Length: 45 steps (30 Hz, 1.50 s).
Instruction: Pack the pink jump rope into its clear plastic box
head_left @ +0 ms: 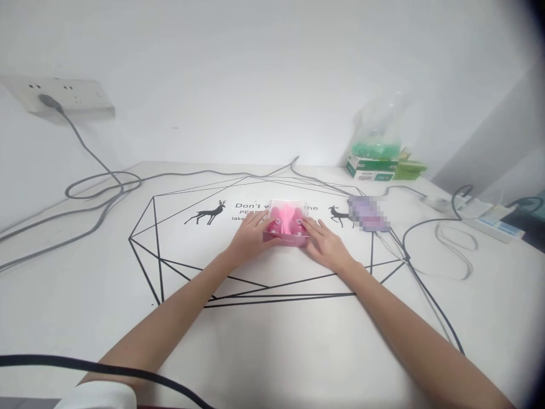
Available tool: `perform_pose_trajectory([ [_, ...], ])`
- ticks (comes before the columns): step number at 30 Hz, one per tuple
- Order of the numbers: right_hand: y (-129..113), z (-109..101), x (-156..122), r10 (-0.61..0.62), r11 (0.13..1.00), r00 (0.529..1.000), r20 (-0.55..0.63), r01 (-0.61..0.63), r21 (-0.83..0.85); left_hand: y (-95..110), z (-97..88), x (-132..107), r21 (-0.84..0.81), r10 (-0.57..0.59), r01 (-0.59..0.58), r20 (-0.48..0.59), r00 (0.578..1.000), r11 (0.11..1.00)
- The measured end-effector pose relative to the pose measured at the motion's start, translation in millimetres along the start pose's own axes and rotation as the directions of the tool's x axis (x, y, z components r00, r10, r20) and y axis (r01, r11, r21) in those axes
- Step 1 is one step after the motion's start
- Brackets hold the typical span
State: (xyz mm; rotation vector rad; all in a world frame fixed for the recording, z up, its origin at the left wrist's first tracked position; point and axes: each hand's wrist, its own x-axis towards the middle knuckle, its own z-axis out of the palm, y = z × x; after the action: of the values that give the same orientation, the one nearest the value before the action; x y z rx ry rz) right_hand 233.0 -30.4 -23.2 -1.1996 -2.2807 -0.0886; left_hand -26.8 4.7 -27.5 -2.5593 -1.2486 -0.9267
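Observation:
A small clear plastic box (286, 224) with pink items inside rests on the white table (272, 341), over a printed geometric design with deer. My left hand (251, 234) presses against the box's left side, fingers curled around it. My right hand (326, 241) holds the box's right side, fingers laid along its edge. Both forearms reach in from the near edge.
A blurred purple object (368, 213) lies right of the box. Green boxes and a plastic bag (378, 153) stand at the back right. Grey cables (102, 187) loop from a wall socket (59, 97) at left. A power strip (489, 218) and cords lie at right.

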Motion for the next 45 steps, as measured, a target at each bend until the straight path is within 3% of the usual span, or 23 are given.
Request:
perform_pose_trajectory([
  [6, 1.3, 9.2, -3.2, -0.007, 1.0, 0.998, -0.065, 0.008, 0.011, 7.2, 10.5, -6.5, 0.025, -0.062, 0.064, -0.081, 0.995, 0.998],
  [17, 5.2, 11.4, -3.0, 0.05, 0.997, 0.999, 0.01, -0.05, 0.063, 5.9, 15.1, -7.7, 0.053, -0.046, 0.052, -0.116, 0.992, 0.997],
  [23, 6.7, 11.5, -2.4, 0.051, 0.999, 0.998, 0.033, -0.051, 0.004, 6.1, 3.5, -7.4, 0.08, -0.047, 0.052, -0.054, 0.997, 0.995],
  [29, 8.4, 9.8, -3.9, 0.135, 0.987, 0.99, -0.032, -0.137, -0.088, -15.0, -14.3, -9.9, 0.047, -0.108, 0.108, 0.002, 0.994, 0.993],
  [33, 13.2, 10.6, -6.1, 0.203, 0.971, 0.974, -0.101, -0.213, -0.103, -30.3, -11.2, -13.1, 0.008, -0.189, 0.189, -0.023, 0.982, 0.982],
  [36, 17.2, 13.0, -8.7, 0.266, 0.951, 0.955, -0.129, -0.282, -0.13, -36.4, -4.8, -16.5, 0.072, -0.221, 0.221, 0.0, 0.975, 0.973],
  [41, 19.1, 16.2, -12.7, 0.362, 0.903, 0.931, -0.045, -0.363, -0.23, -40.9, 2.1, -21.4, 0.149, -0.207, 0.193, 0.086, 0.974, 0.97],
  [45, 19.9, 17.3, -13.2, 0.372, 0.898, 0.928, -0.003, -0.361, -0.25, -43.0, 4.3, -22.7, 0.155, -0.209, 0.191, 0.106, 0.972, 0.969],
])
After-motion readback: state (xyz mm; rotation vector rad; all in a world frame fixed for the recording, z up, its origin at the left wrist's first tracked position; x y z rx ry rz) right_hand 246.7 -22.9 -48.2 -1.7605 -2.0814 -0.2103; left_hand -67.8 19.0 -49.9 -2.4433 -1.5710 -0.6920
